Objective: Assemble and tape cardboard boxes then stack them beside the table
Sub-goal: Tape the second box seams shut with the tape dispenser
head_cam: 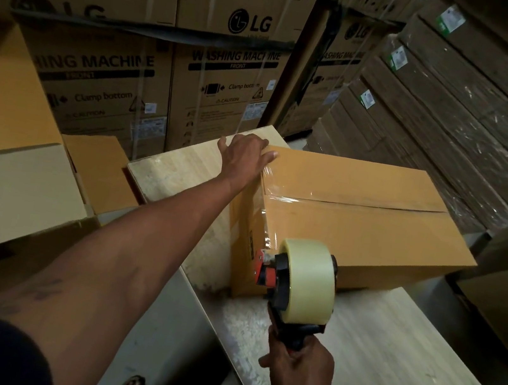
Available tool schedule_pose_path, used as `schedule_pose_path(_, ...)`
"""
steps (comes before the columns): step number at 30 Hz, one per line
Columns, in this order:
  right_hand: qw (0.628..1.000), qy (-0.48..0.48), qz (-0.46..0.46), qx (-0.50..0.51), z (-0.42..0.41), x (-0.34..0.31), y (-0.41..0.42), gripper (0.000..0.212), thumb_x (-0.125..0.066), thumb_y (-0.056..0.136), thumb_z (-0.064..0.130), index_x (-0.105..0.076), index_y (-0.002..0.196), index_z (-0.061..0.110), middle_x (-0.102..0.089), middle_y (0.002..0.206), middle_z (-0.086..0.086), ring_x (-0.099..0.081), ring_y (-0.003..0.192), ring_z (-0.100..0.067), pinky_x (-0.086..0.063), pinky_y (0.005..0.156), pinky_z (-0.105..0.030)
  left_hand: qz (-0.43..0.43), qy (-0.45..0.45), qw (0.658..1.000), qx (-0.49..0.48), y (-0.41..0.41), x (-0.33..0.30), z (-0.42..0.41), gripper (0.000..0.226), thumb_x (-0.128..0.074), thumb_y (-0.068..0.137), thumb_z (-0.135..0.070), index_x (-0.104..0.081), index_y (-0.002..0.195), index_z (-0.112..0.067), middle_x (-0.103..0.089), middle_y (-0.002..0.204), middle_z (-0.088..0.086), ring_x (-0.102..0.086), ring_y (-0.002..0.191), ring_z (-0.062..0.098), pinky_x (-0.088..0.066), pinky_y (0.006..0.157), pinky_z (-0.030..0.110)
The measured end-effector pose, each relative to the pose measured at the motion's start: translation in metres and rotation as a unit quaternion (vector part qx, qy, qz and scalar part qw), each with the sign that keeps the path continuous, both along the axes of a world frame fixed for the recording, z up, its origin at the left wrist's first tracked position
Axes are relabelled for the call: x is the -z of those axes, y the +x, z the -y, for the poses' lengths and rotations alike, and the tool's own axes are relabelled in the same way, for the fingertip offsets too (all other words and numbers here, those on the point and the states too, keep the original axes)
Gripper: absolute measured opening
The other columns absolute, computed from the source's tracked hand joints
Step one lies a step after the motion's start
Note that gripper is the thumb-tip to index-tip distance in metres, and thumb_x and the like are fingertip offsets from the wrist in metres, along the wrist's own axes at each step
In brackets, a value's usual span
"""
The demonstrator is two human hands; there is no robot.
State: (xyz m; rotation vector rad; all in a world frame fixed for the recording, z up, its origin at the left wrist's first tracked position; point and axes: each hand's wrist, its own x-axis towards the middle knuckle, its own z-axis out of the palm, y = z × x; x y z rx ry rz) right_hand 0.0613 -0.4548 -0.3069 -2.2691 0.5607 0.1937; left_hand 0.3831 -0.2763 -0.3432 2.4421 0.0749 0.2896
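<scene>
— cardboard first: where's the long brown cardboard box [357, 222]?

— head view, the only one: it lies flat on the pale wooden tabletop [385, 363], flaps closed, with the centre seam running along its top.

— and the hands?

— the left hand [245, 157] rests on the far left corner of the box, fingers [268, 156] fairly straight, pressing down over clear tape [279, 193] laid across that end of the top. the right hand [302, 363] is clenched round the handle of the black and red tape dispenser [284, 283], which carries a fat roll of pale tape [308, 281] and sits against the box's near left end face.

— so which step?

— taping, i'd judge: a strip goes across the left end of the top and down the side to the dispenser. most of the seam looks bare.

— next move?

— probably cutting this strip against the dispenser blade and smoothing it down, then sealing the long seam before any stacking. plain cardboard boxes [14, 187] already sit left of the tabletop.
</scene>
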Motion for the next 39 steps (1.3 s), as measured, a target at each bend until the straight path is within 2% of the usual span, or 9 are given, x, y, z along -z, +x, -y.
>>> schedule_pose_path(5,0.998,-0.029,-0.008,0.061,0.003,0.029,-0.029,0.022,-0.081,0.083,0.028,-0.069,0.075,0.012,-0.072,0.061,-0.006,-0.071,0.064,-0.017,-0.058,0.068,-0.039,0.013,-0.012,1.000,-0.007,0.000,0.007,0.002,0.038,-0.058,0.101,-0.051,-0.072,0.124,-0.024,-0.070,0.127,0.000,-0.058,0.126,0.027,-0.029,0.111,0.059)
schedule_pose_path(12,0.998,-0.011,-0.005,0.065,0.009,0.060,-0.048,0.025,-0.082,0.080,0.016,-0.064,0.062,0.011,-0.064,0.051,-0.004,-0.064,0.049,-0.010,-0.039,0.046,-0.017,0.014,-0.028,1.000,-0.004,0.003,0.009,0.000,0.041,-0.059,0.100,-0.053,-0.072,0.125,-0.024,-0.069,0.130,0.001,-0.056,0.128,0.027,-0.028,0.112,0.058)
schedule_pose_path(18,0.998,0.034,-0.005,0.043,-0.001,0.071,-0.026,0.030,-0.070,0.089,0.017,-0.060,0.065,0.001,-0.063,0.055,-0.017,-0.068,0.062,-0.038,-0.049,0.053,-0.040,-0.006,-0.029,1.000,-0.001,0.005,0.007,-0.001,0.046,-0.060,0.098,-0.054,-0.070,0.132,-0.024,-0.068,0.133,0.002,-0.056,0.129,0.026,-0.031,0.110,0.057)
schedule_pose_path(21,0.996,0.062,0.012,0.059,-0.009,0.072,-0.022,0.024,-0.069,0.090,0.011,-0.062,0.068,0.005,-0.065,0.059,-0.017,-0.067,0.066,-0.044,-0.043,0.050,-0.031,-0.002,-0.025,1.000,0.006,0.005,0.005,-0.003,0.047,-0.061,0.098,-0.054,-0.069,0.133,-0.024,-0.067,0.134,0.002,-0.055,0.129,0.026,-0.031,0.110,0.056)
schedule_pose_path(26,0.994,0.089,-0.011,0.057,-0.008,0.069,-0.013,0.024,-0.074,0.093,0.022,-0.076,0.072,0.011,-0.074,0.062,-0.001,-0.071,0.064,-0.009,-0.048,0.058,-0.015,-0.018,0.017,0.999,0.032,0.008,-0.003,-0.007,0.048,-0.060,0.098,-0.054,-0.068,0.133,-0.022,-0.067,0.133,0.006,-0.052,0.132,0.029,-0.028,0.113,0.056)
schedule_pose_path(30,0.992,0.110,-0.028,0.058,-0.004,0.065,-0.010,0.030,-0.076,0.093,0.021,-0.075,0.066,0.008,-0.073,0.060,-0.004,-0.073,0.062,-0.015,-0.050,0.060,-0.021,-0.088,0.102,0.989,0.053,0.004,-0.019,0.002,0.064,-0.047,0.102,-0.059,-0.053,0.147,-0.014,-0.044,0.158,0.018,-0.019,0.156,0.039,-0.004,0.122,0.067)
schedule_pose_path(33,0.991,0.107,-0.040,0.066,-0.003,0.065,-0.008,0.031,-0.076,0.091,0.021,-0.074,0.065,0.004,-0.073,0.061,-0.005,-0.073,0.063,-0.014,-0.049,0.058,-0.020,-0.069,0.176,0.974,0.121,-0.019,-0.029,0.030,0.092,-0.036,0.100,-0.070,-0.006,0.166,-0.013,0.006,0.172,0.019,0.021,0.155,0.044,0.013,0.122,0.065)
schedule_pose_path(37,0.992,0.093,-0.047,0.071,-0.007,0.070,-0.007,0.023,-0.078,0.087,0.016,-0.076,0.067,0.005,-0.074,0.062,-0.001,-0.071,0.067,-0.011,-0.047,0.056,-0.011,0.016,0.192,0.872,0.449,-0.058,-0.023,0.066,0.080,-0.030,0.105,-0.066,-0.002,0.167,-0.025,0.013,0.173,0.005,0.021,0.157,0.028,0.015,0.125,0.056)
schedule_pose_path(39,0.993,0.076,-0.054,0.067,-0.007,0.071,-0.006,0.024,-0.079,0.083,0.011,-0.073,0.061,0.006,-0.071,0.058,0.000,-0.069,0.061,-0.012,-0.053,0.059,-0.022,0.048,0.239,0.810,0.533,-0.070,-0.012,0.074,0.072,-0.026,0.106,-0.065,-0.003,0.166,-0.031,0.012,0.172,0.003,0.025,0.156,0.025,0.023,0.123,0.052)
